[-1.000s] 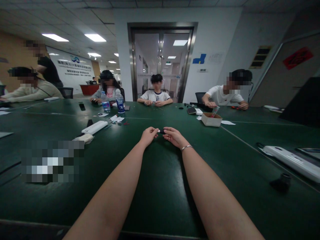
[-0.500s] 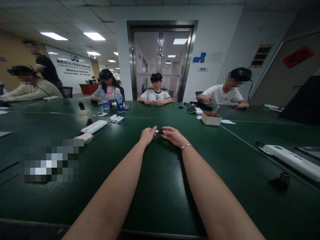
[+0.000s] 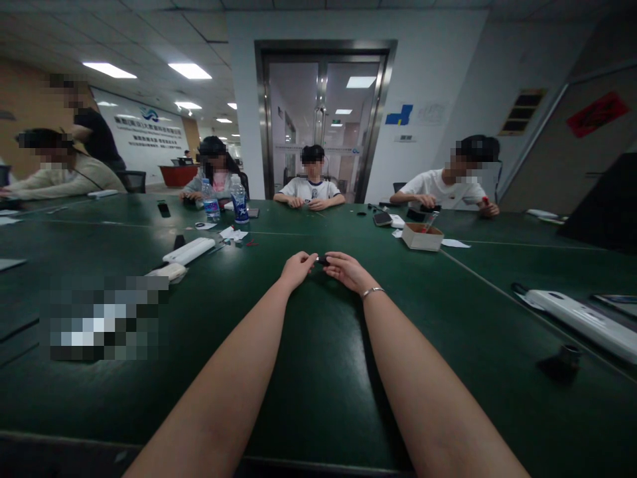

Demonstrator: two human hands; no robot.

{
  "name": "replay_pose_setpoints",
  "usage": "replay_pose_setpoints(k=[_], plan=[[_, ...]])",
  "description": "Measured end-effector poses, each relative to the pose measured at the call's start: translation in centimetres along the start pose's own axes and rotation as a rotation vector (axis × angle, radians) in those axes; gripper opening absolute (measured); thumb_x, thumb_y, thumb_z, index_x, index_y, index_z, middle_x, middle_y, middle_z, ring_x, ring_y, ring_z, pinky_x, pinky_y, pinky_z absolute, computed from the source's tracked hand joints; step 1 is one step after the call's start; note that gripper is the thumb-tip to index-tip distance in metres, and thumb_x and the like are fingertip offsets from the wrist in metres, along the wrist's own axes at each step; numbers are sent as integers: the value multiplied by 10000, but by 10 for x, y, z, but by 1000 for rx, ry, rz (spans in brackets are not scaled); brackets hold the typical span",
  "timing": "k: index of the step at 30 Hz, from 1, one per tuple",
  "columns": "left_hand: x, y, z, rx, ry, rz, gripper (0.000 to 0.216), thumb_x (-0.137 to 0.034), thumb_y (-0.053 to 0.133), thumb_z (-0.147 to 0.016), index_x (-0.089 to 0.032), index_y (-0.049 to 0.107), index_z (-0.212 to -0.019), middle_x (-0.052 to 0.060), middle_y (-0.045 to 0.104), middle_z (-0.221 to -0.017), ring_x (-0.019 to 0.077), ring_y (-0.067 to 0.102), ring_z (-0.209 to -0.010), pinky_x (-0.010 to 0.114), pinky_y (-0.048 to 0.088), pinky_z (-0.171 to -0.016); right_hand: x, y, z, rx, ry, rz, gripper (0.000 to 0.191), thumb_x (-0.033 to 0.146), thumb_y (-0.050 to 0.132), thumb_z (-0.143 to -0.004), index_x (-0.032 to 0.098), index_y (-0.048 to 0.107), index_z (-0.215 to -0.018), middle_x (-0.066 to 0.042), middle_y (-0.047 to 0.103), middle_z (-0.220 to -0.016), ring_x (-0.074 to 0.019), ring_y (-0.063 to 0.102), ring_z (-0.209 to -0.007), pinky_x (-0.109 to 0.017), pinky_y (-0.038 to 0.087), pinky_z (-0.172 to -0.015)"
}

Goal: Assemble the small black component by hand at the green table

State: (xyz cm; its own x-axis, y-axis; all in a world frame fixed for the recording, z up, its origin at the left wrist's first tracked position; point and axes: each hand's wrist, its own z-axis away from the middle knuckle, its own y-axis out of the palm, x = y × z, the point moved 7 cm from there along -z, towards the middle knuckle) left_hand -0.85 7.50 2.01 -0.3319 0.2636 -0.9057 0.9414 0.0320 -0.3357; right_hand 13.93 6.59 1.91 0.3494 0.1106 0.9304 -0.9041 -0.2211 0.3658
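Left hand (image 3: 298, 269) and right hand (image 3: 347, 271) pinch 1 small black thing (image 3: 322, 260).
Its shiny, metal-looking end is in the left hand's grip and its black end in the right's, over the smooth green table (image 3: 318, 372). Farther off are 2 clear plastic bottles (image 3: 240, 208) and 1 open box (image 3: 421, 241) with flat, pale sides.

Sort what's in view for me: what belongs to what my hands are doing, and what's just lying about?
In use:
- small dark object with a shiny end, held between fingers of your left hand and right hand

Lying about:
- two bottles
- open box
- paper scraps
- long white strip at right
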Motion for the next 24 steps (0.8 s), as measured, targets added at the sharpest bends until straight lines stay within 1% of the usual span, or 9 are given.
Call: replay_pose_setpoints(k=[3, 6, 8, 11, 15, 17, 20, 22, 24], plan=[[-5, 1, 2, 8, 19, 103, 239, -382, 623, -738, -156, 573, -799, -1, 586, -666, 94, 511, -546, 226, 403, -548, 0, -1, 0, -23, -1, 7, 104, 61, 592, -805, 150, 597, -859, -25, 670, -690, -108, 661, -571, -190, 542, -550], [-13, 1, 4, 20, 55, 192, 208, -270, 676, -691, -151, 568, -822, -28, 552, -617, 81, 490, -535, 214, 401, -555, 1, -1, 1, -18, -2, 14, 85, 77, 571, -828, 149, 595, -868, -28, 668, -683, -107, 659, -568, -186, 539, -542], [-15, 1, 4, 28, 33, 225, 172, -267, 647, -721, -150, 571, -822, -25, 555, -616, 80, 490, -532, 216, 406, -561, 1, 1, 1, -3, -6, 20, 77, 87, 568, -835, 145, 596, -877, -33, 670, -692, -107, 659, -571, -186, 540, -544], [-15, 1, 5, 30, -37, 230, 157, -297, 538, -806, -146, 577, -793, -8, 564, -619, 84, 495, -529, 229, 419, -570, 1, 2, 1, 13, -5, 31, 71, 90, 574, -835, 145, 597, -874, -29, 670, -695, -102, 656, -570, -180, 540, -544], [-15, -1, 5, -1, -42, 190, 103, -233, 549, -776, -148, 584, -823, 5, 593, -686, 100, 540, -612, 225, 424, -591, 0, 2, 0, 13, 3, 38, 63, 96, 602, -822, 147, 600, -858, -31, 670, -695, -101, 653, -566, -179, 540, -539], [-13, -1, 5, 6, -71, 178, 124, -237, 537, -780, -154, 582, -860, 14, 609, -721, 107, 556, -633, 219, 413, -572, 0, 1, -1, 10, 5, 37, 62, 105, 622, -812, 146, 602, -854, -33, 668, -688, -103, 652, -564, -181, 540, -537], [-10, 5, 5, 69, -125, 181, 205, -303, 439, -851, -151, 570, -892, 11, 590, -647, 106, 539, -562, 223, 403, -543, -1, 1, -1, 7, 4, 38, 57, 106, 630, -809, 145, 605, -841, -25, 661, -664, -100, 649, -553, -178, 539, -533], [-11, 6, 5, 75, -100, 167, 189, -290, 453, -849, -146, 567, -897, -1, 565, -617, 98, 522, -547, 219, 406, -553, -1, 1, -1, 3, 4, 41, 54, 97, 622, -813, 145, 606, -833, -20, 660, -657, -94, 644, -537, -173, 536, -526], [-12, 4, 4, 39, -60, 136, 139, -235, 527, -800, -149, 568, -901, -6, 564, -655, 93, 522, -587, 205, 404, -564, 0, 1, 0, 2, 4, 43, 58, 93, 619, -813, 145, 606, -832, -20, 661, -655, -94, 645, -533, -170, 536, -524]])
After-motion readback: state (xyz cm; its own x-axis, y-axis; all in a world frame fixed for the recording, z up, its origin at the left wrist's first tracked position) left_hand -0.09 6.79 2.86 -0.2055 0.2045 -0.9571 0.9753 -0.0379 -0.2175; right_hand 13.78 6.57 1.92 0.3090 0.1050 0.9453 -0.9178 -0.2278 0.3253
